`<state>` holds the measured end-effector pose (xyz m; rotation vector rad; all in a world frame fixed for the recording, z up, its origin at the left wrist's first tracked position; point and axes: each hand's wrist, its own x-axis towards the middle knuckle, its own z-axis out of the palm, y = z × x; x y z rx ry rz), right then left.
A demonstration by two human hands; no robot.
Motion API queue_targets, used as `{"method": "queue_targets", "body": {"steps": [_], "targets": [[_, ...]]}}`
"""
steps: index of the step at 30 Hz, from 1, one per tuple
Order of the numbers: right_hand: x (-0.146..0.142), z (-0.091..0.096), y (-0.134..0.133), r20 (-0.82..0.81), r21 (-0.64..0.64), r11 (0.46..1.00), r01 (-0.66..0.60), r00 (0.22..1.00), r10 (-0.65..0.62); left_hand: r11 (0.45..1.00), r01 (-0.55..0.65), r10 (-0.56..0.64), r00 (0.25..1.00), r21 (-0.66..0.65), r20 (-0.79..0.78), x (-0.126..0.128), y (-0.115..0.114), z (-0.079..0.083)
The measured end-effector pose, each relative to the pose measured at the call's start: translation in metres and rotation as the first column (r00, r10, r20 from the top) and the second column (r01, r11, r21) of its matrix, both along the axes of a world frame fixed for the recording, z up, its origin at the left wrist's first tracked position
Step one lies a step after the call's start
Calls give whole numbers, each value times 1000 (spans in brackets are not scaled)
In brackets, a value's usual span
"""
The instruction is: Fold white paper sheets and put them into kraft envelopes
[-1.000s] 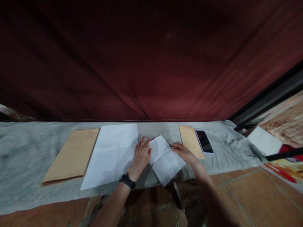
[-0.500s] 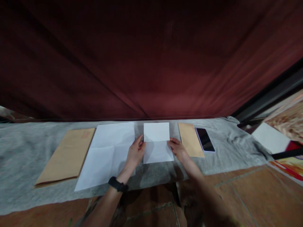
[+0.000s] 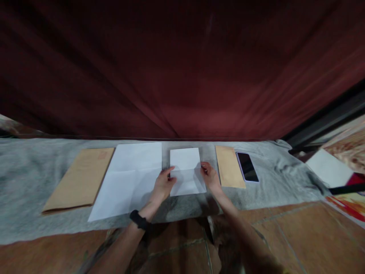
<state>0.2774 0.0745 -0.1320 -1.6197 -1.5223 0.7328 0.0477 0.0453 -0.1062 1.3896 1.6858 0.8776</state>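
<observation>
we touch a small sheet [image 3: 186, 176] at both sides, left fingers [image 3: 169, 170] parted, right fingers [image 3: 204, 165] curled; grip, we cannot tell.

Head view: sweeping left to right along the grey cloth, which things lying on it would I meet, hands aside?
Large brown paper → large white sheet → small creased white sheet → small brown paper → phone.
</observation>
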Motion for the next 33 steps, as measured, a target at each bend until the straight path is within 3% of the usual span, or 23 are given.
{"method": "queue_targets", "body": {"steps": [3,5,10,15,21,25,30,33], "targets": [[5,6,-6,278,38,999,-5,961,-6,998,7,-3,997,56,-78,0,-1,-2],[6,10,-8,373,80,993,-81,927,45,995,19,-7,993,94,-119,1,-1,-5],[-4,8,-13,386,176,937,-301,897,216,986,85,-48,969,146,-244,6,-4,-15],[-14,0,-20,516,128,895,-428,799,308,970,122,-43,938,209,-345,12,-11,-18],[-15,-4,-23,611,83,879,-470,721,328,973,152,-45,861,171,-507,13,-20,-3],[-16,-5,-23,631,80,877,-474,705,324,949,211,-25,791,235,-611,23,-25,5],[-15,-6,-24,644,68,867,-493,686,339,894,353,-94,749,275,-656,48,-22,-3],[-14,-7,-23,652,59,862,-504,673,349,903,355,-103,727,244,-678,58,-17,-13]]}}
